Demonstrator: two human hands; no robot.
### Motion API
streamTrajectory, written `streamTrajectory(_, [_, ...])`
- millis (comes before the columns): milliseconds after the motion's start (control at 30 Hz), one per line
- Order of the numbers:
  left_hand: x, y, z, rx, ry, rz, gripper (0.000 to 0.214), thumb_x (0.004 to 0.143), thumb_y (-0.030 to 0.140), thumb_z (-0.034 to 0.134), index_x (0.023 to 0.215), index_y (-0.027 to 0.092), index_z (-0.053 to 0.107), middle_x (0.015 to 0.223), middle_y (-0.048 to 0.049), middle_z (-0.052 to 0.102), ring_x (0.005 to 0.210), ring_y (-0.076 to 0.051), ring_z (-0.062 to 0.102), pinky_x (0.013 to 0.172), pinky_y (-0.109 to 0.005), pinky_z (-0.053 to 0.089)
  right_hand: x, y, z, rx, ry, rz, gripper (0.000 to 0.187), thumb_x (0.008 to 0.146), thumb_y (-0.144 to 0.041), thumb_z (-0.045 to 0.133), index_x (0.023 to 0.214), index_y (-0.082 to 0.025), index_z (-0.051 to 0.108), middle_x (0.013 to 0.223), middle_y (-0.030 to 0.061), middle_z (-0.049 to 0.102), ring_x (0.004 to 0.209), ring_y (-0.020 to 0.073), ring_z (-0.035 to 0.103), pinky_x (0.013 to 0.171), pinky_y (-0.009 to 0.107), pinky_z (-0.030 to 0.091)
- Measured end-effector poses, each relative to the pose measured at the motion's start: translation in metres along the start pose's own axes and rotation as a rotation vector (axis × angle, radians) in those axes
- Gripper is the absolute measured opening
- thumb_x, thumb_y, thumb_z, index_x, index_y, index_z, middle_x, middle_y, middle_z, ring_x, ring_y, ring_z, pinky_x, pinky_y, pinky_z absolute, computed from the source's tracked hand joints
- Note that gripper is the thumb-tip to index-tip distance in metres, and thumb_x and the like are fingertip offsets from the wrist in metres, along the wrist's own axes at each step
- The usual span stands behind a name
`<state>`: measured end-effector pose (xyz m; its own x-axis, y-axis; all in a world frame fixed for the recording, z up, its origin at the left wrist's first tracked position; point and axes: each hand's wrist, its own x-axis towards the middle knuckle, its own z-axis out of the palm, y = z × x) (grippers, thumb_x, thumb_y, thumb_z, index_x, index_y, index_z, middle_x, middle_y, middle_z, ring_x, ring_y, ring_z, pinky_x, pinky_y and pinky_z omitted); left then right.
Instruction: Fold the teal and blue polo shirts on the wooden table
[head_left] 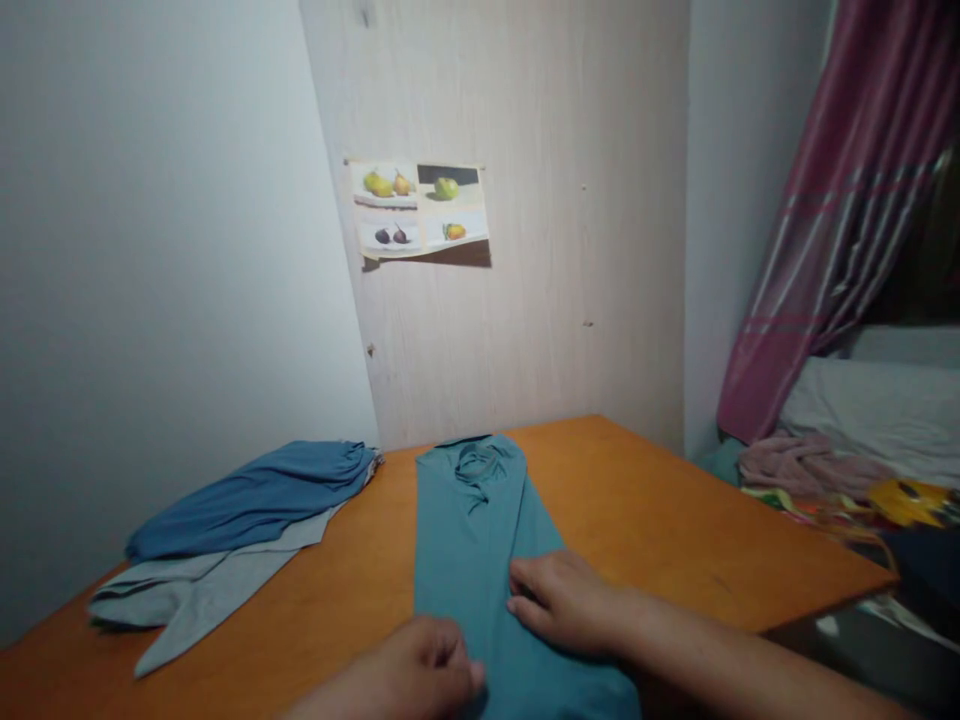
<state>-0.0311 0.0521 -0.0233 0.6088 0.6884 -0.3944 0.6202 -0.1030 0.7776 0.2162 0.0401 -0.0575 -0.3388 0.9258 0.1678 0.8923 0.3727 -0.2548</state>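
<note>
Broadly, the orange table (660, 520) fills the lower view, and a teal garment (469, 520) lies on it as a long narrow strip running from 6 o'clock up to 12, its collar bunched at the far end. It looks already folded lengthwise, with no crosswise fold made yet. At 9 to 10 o'clock, well apart from it, a blue garment (255, 500) rests on a grey garment (195, 590), both loosely laid. No basket or box shows; the clothes lie straight on the wood. The right hand (566, 600) presses flat on the strip, fingers spread slightly. The left hand (420, 670) is curled at the strip's left edge at 6 o'clock; whether it pinches cloth, I cannot tell.
</note>
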Motion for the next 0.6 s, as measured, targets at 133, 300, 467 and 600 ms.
streamTrajectory(133, [0.045,0.028,-0.045,-0.114,0.266,0.139,0.042,0.076,0.061,0.059,0.073,0.021,0.046,0.063,0.0011,0.06,0.051,-0.012,0.052,0.051,-0.023,0.036,0.021,0.012,-0.01,0.135,-0.071,-0.018,0.03,0.09,-0.049,0.055,0.093,-0.022,0.068,0.081,0.0017,0.07,0.069,0.0158,0.058,0.057,0.024,0.029])
streamTrajectory(300, [0.129,0.04,-0.095,-0.02,0.543,0.183,0.035,0.073,0.052,0.062,0.07,0.02,0.05,0.064,-0.0015,0.063,0.056,-0.014,0.057,0.053,-0.024,0.039,0.072,0.033,-0.013,0.211,0.077,0.1,0.032,0.092,-0.045,0.051,0.08,-0.019,0.065,0.071,0.0001,0.064,0.064,0.013,0.051,0.055,0.024,0.025])
streamTrajectory(467, [0.195,0.044,-0.128,0.092,0.691,0.162,0.024,0.081,0.039,0.06,0.068,0.019,0.054,0.064,-0.0015,0.062,0.062,-0.016,0.059,0.054,-0.023,0.039,0.096,0.043,0.003,0.174,0.237,0.213,0.036,0.096,-0.044,0.044,0.08,-0.019,0.065,0.076,0.003,0.069,0.068,0.015,0.058,0.057,0.026,0.024])
streamTrajectory(600, [0.237,0.041,-0.146,0.224,0.76,0.12,0.013,0.081,0.028,0.063,0.072,0.019,0.06,0.073,-0.0031,0.067,0.076,-0.019,0.063,0.063,-0.024,0.043,0.089,0.041,0.016,0.093,0.221,0.166,0.034,0.095,-0.044,0.046,0.082,-0.021,0.066,0.079,0.0041,0.073,0.071,0.0178,0.064,0.057,0.029,0.022])
